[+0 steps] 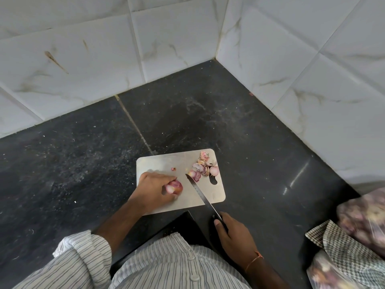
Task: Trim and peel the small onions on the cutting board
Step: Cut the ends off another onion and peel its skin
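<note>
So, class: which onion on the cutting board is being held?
The pinkish onion under the left hand, left of the knife blade; the others lie loose among peels at the board's far right corner.

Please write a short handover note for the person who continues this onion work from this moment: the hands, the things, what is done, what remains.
Left hand holds one small onion on the cutting board.
Right hand grips the knife; the blade lies over the board, beside that onion.
Pile of peels and onion pieces sits at the board's far right corner.
Done: some trimming, judging by the pile.
Left: trim and peel the held onion. The bags at the right seem to hold more.
</note>
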The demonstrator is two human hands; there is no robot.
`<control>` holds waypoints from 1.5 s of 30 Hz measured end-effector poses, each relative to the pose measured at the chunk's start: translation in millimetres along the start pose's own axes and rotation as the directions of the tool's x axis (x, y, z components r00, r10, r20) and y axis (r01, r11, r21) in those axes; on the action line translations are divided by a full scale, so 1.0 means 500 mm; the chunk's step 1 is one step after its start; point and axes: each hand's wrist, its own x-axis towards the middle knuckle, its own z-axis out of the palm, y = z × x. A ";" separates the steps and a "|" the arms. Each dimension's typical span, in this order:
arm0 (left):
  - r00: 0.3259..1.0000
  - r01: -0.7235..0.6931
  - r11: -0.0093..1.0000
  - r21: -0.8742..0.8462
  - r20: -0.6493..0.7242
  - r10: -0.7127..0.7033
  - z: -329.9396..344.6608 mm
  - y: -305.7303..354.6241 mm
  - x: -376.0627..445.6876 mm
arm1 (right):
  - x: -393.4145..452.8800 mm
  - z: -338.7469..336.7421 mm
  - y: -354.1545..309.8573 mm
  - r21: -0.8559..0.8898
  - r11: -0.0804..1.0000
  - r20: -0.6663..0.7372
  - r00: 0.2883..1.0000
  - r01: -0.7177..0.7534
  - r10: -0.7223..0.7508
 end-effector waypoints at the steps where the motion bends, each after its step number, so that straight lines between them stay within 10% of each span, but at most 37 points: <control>1: 1.000 -0.009 1.000 0.013 0.007 0.009 -0.004 0.001 -0.006 | 0.000 -0.001 -0.002 0.007 1.000 -0.001 1.000 0.001 -0.001; 25: 0.967 0.241 0.928 -0.285 -0.012 -0.255 -0.009 0.063 -0.001 | 0.005 -0.025 -0.098 0.295 0.951 0.055 0.995 -0.091 0.078; 45: 0.927 0.313 0.770 -0.556 0.003 -0.375 0.058 0.108 0.003 | 0.017 -0.008 -0.142 -0.267 0.963 0.109 0.991 -0.045 0.077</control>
